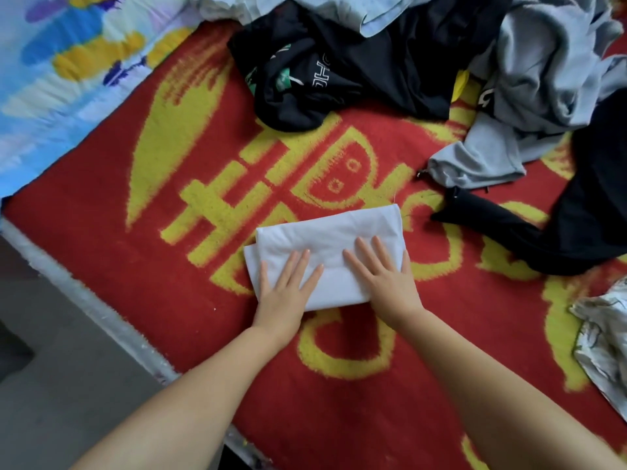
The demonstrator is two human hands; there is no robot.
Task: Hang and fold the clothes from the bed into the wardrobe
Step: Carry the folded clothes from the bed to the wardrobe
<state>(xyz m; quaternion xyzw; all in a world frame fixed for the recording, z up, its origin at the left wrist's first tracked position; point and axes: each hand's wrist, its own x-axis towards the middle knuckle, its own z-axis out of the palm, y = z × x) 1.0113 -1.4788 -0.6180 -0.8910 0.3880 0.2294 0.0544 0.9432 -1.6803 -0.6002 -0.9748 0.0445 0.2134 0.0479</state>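
Note:
A white garment (334, 232), folded into a small rectangle, lies on the red and yellow blanket (169, 283) in the middle of the bed. My left hand (285, 290) presses flat on its near left part, fingers straight and spread. My right hand (383, 273) lies flat on its near right part, fingers straight. Behind it lies a heap of loose clothes: a black printed shirt (339, 69), a grey sweatshirt (529, 96) and a black garment (576, 215) at the right.
A blue and yellow patterned sheet (61, 62) covers the far left of the bed. The bed's pale edge (101, 317) runs diagonally at the left, with grey floor (51, 385) beyond. A white printed cloth (607, 344) lies at the right edge.

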